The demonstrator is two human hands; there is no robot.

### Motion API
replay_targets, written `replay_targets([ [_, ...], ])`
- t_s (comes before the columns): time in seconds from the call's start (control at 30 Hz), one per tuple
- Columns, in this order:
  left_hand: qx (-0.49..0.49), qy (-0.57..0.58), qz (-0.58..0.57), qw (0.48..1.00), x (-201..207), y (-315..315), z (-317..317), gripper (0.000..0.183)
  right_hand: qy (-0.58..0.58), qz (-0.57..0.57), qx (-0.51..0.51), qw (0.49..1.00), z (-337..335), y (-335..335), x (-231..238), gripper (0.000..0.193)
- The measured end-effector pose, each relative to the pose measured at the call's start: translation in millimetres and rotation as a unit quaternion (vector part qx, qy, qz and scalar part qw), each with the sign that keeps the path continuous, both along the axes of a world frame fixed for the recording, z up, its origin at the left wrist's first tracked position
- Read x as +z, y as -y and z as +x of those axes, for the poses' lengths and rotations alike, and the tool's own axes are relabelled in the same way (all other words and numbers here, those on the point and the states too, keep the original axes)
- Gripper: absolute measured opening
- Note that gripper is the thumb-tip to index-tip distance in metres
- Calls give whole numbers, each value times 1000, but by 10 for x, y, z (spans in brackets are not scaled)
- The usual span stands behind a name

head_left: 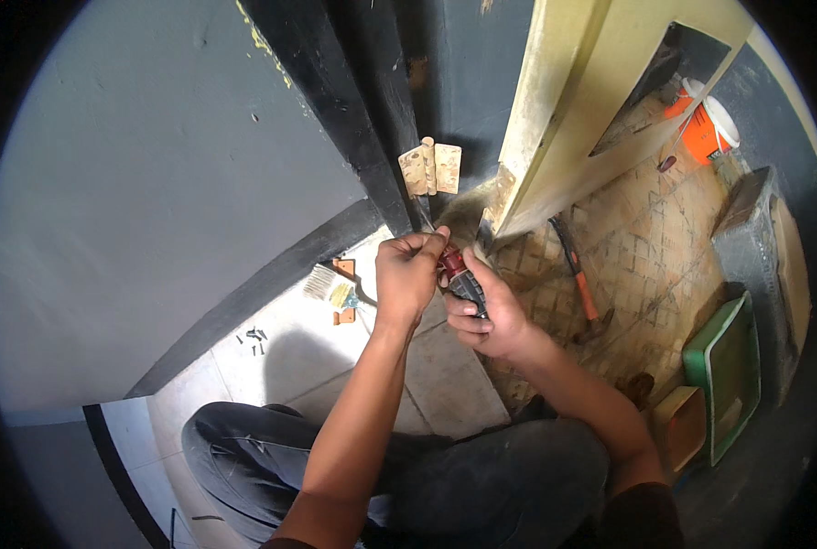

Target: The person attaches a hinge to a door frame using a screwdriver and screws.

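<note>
My right hand [492, 311] is wrapped round the black and red handle of a screwdriver [463, 282]. Its thin shaft points up and away toward the dark door frame. The fingers of my left hand [406, 276] are pinched together at the front of the screwdriver, beside the shaft; whether a screw is between them is hidden. Just beyond my hands, a paint-spattered butt hinge [430, 168] stands spread on the frame [372, 119], with one leaf reaching toward the cream door [564, 119]. Both forearms come in over my bent knees.
A paintbrush [328, 285] and several dark screws [255, 340] lie on white tiles at left. Right of my hands a hammer [580, 284] rests on the patterned floor. Farther right are an orange bucket [708, 133], a grey block [747, 220] and a green tray [701, 361].
</note>
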State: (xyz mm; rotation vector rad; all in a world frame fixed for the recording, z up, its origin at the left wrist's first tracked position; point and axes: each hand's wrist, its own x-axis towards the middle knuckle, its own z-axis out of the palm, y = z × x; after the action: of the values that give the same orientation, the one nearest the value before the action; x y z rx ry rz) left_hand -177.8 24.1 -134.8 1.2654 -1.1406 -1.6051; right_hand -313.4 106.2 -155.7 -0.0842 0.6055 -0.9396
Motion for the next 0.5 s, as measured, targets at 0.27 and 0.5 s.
replay_targets([
  [0.27,-56,31,-46,997,-62,-221,0,34,-570,-194,-21,798,-159,-313,331,38],
  [0.5,-63,-116,-51,990,424,-229,-180,31,-760,-332,-133,543,-84,-401,850,44],
])
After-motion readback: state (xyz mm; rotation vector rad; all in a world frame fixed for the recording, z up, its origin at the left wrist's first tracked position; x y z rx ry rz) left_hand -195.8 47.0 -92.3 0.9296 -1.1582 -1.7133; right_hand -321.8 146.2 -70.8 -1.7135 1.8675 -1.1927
